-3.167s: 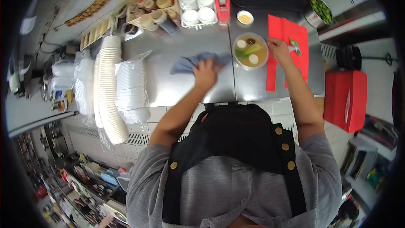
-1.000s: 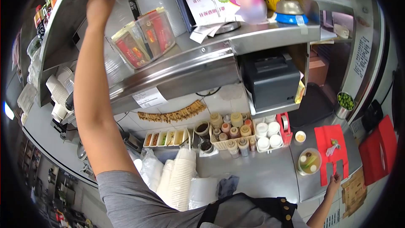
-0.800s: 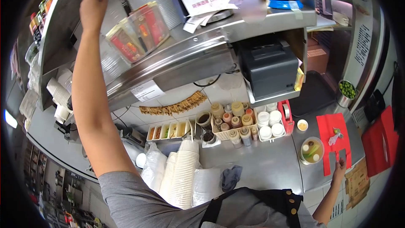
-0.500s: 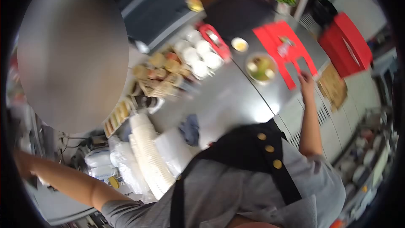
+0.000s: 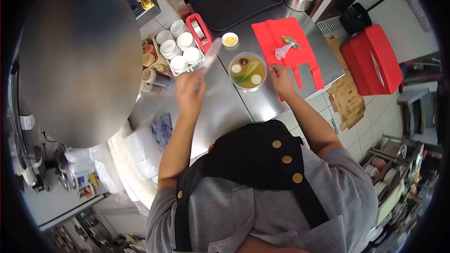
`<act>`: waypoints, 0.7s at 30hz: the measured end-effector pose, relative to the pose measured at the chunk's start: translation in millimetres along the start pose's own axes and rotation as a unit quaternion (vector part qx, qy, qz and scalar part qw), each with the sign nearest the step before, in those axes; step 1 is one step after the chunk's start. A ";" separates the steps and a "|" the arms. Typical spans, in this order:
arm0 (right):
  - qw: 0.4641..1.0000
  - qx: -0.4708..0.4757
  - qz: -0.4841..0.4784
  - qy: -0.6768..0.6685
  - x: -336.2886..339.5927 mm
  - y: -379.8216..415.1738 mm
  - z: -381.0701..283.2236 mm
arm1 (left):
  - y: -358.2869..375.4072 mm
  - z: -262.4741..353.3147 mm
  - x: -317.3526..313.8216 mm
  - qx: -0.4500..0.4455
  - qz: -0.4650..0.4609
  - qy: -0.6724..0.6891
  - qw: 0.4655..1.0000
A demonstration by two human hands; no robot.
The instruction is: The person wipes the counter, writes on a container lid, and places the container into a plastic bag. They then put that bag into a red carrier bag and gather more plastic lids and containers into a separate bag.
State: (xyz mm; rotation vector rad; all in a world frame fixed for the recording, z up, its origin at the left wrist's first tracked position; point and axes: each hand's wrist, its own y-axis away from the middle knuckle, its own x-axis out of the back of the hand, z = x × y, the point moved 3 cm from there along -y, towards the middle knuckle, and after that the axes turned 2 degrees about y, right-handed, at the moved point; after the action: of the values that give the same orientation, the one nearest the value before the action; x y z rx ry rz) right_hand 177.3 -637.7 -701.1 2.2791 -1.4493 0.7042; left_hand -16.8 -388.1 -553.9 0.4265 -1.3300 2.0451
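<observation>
My left hand [image 5: 190,94], blurred by motion, is raised over the steel counter [image 5: 213,112]. Its fingers are closed on a clear plastic lid [image 5: 211,55], seen nearly edge-on. To the right stands a round clear soup bowl [image 5: 244,84] with broth, a green vegetable, pale round pieces and a dark piece. My right hand [image 5: 282,80] has its fingers bent and the fingertips at the bowl's right rim. That hand also overlaps the edge of a red carrier bag [image 5: 269,37], which lies flat. On the bag rest small tied plastic bags [image 5: 287,47], one with something green inside.
A small white dish [image 5: 229,40] with yellow bits sits beyond the bowl. Nearby are a red tape dispenser [image 5: 192,20], stacked white cups [image 5: 171,49], a black tray [image 5: 234,2] and a metal pot of green fruit [image 5: 296,1]. A blue-grey cloth [image 5: 162,130] lies left.
My left hand has come from the far left to above the counter, now with the lid. My right hand has moved left from the red bag's handles to the bowl's rim.
</observation>
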 end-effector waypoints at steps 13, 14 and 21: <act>0.919 -0.167 -0.194 -0.300 3.5 -29.3 8.0 | 52.9 61.8 -139.8 -0.051 -0.207 -0.012 0.977; 0.918 -0.167 -0.198 -0.300 3.1 -30.2 9.3 | 53.5 62.5 -142.3 -0.055 -0.209 -0.011 0.976; 0.912 -0.129 -0.222 -0.320 0.5 -35.9 16.0 | 27.7 57.8 -159.3 0.029 -0.284 -0.039 0.958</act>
State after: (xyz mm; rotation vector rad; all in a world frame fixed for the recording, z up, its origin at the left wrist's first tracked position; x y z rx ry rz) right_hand 213.7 -631.7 -714.8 2.5893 -1.0772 -0.3882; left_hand 77.0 -502.4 -641.2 0.8176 -1.0358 1.5969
